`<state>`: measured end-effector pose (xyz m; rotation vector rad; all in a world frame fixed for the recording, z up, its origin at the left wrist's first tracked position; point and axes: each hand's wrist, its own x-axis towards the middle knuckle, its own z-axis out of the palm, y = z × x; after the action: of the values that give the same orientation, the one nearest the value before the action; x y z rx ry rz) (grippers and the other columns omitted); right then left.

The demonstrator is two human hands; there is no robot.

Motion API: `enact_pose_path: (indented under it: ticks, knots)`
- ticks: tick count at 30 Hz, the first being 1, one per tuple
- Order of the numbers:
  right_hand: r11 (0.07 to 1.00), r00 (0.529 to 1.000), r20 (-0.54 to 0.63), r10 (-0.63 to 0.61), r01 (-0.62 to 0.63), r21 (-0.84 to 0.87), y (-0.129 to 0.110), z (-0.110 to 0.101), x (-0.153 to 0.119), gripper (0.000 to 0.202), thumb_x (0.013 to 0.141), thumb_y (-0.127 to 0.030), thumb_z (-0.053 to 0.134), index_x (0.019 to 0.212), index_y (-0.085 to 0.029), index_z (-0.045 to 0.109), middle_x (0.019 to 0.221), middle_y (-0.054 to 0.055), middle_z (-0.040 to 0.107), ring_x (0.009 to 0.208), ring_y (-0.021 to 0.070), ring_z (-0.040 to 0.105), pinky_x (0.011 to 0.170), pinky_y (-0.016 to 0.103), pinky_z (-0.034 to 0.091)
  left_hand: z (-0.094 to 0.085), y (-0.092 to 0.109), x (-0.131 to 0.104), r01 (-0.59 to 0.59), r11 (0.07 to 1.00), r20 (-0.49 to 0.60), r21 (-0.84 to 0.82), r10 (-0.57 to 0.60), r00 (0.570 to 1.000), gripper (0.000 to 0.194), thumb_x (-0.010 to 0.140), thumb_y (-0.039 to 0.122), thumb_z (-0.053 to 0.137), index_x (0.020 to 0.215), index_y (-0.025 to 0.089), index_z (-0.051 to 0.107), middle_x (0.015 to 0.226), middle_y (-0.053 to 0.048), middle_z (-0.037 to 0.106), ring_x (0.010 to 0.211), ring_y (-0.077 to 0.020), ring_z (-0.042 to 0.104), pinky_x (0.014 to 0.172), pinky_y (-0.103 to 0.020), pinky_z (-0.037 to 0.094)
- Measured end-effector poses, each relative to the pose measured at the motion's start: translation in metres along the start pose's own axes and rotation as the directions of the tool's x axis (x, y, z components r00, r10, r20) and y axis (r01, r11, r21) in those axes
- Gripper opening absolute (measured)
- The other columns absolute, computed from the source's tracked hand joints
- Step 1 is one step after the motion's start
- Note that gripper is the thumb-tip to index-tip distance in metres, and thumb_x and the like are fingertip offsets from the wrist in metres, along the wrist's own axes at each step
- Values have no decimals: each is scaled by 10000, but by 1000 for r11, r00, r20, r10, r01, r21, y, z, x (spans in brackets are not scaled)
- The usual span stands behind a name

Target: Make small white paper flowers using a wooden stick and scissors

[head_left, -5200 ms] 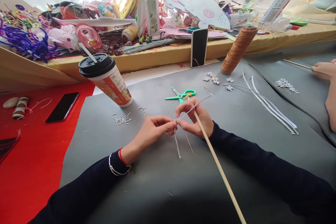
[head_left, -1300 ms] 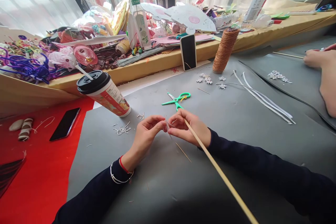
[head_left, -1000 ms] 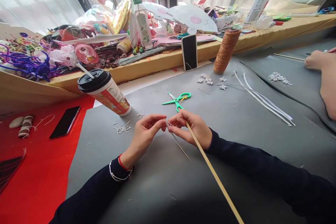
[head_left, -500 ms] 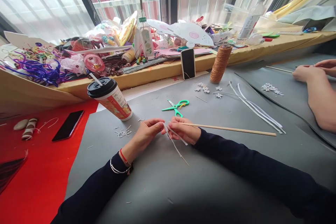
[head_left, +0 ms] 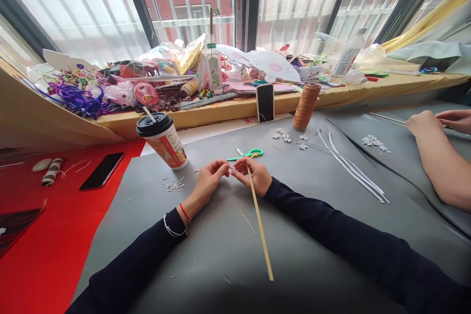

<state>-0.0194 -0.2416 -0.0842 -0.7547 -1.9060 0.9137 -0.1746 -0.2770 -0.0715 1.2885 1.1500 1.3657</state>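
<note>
My left hand (head_left: 210,179) and my right hand (head_left: 253,175) meet near the middle of the grey mat, fingers pinched around a small white strip (head_left: 231,169) between them. A long thin wooden stick (head_left: 262,228) is also in my right hand and points down towards me. Under my hands a short thin stick (head_left: 248,222) lies on the mat. Just behind my right hand are green scissors (head_left: 253,152), partly covered by it. Short white clippings (head_left: 174,185) lie left of my left hand.
A lidded paper cup (head_left: 165,142), a propped phone (head_left: 265,103) and a brown twine spool (head_left: 306,107) stand farther back. White cords (head_left: 349,164) and small white flowers (head_left: 282,134) lie to the right. Another person's hands (head_left: 427,122) are at far right. Craft supplies crowd the windowsill.
The long stick has swung from pointing right to pointing down towards me. The short thin stick now lies apart from my hands. The view has shifted slightly.
</note>
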Motion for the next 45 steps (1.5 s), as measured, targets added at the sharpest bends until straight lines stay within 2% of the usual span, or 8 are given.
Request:
enact_pose_path:
  ticks: [3, 8, 15, 19, 25, 31, 36, 45]
  knots:
    - [999, 999, -7, -42, 42, -16, 10, -6, 10, 317, 692, -385, 625, 938, -201, 545, 763, 24, 619, 638, 127, 578, 631, 275, 484, 1, -2, 2, -32, 999, -17, 13, 32, 999, 265, 702, 373, 601, 819, 135, 592, 683, -9, 572, 645, -121, 539, 711, -281, 448]
    - [992, 995, 52, -83, 88, -87, 17, -11, 18, 203, 729, -375, 591, 818, -196, 625, 729, 34, 639, 640, 137, 570, 631, 280, 472, 0, -3, 4, -37, 999, -62, 39, 39, 997, 272, 687, 365, 621, 818, 127, 603, 717, -31, 601, 634, -127, 562, 678, -276, 456]
    - [991, 996, 6, -90, 90, -95, 17, -11, 19, 151, 744, -353, 576, 780, -220, 638, 682, 28, 647, 605, 154, 570, 610, 300, 466, 2, -4, 10, 8, 999, -59, -36, -10, 998, 285, 679, 342, 645, 858, 124, 610, 749, -48, 635, 658, -145, 601, 694, -295, 476]
    - [1000, 999, 28, -18, 18, -5, 14, -9, 18, 181, 753, -357, 566, 780, -194, 639, 675, 35, 649, 592, 149, 580, 598, 295, 480, 0, -2, 10, 45, 995, -45, -90, -50, 998, 287, 697, 316, 638, 899, 112, 628, 720, -55, 653, 674, -150, 605, 725, -310, 481]
    - [942, 986, 36, 165, -168, 290, 15, -1, 20, 235, 734, -380, 588, 790, -154, 620, 670, 47, 649, 559, 134, 596, 557, 275, 510, 4, -7, 16, 93, 982, -70, -165, -106, 992, 286, 671, 309, 661, 888, 123, 660, 781, -70, 682, 717, -172, 614, 749, -325, 475]
    - [915, 967, 51, 251, -254, 313, 19, -3, 24, 332, 695, -381, 616, 928, -144, 602, 734, 62, 664, 600, 146, 619, 598, 291, 523, 13, -15, 33, 147, 928, -78, -342, -184, 980, 264, 654, 315, 673, 834, 123, 673, 758, -51, 661, 677, -139, 593, 695, -290, 469]
    - [957, 976, 64, 206, -215, 196, 20, -4, 16, 279, 753, -325, 556, 983, -168, 562, 755, 50, 662, 633, 142, 629, 625, 282, 522, 5, -13, 32, 186, 888, 12, -421, -199, 980, 212, 678, 281, 664, 814, 117, 662, 814, -55, 662, 740, -139, 604, 757, -289, 463]
    - [991, 998, 45, 43, -37, -127, 15, -8, 14, 210, 720, -190, 544, 930, -194, 558, 744, 16, 647, 615, 120, 603, 571, 229, 502, 4, -16, 29, 202, 902, 47, -381, -200, 979, 217, 714, 272, 641, 852, 105, 649, 767, -59, 663, 757, -148, 610, 794, -314, 466]
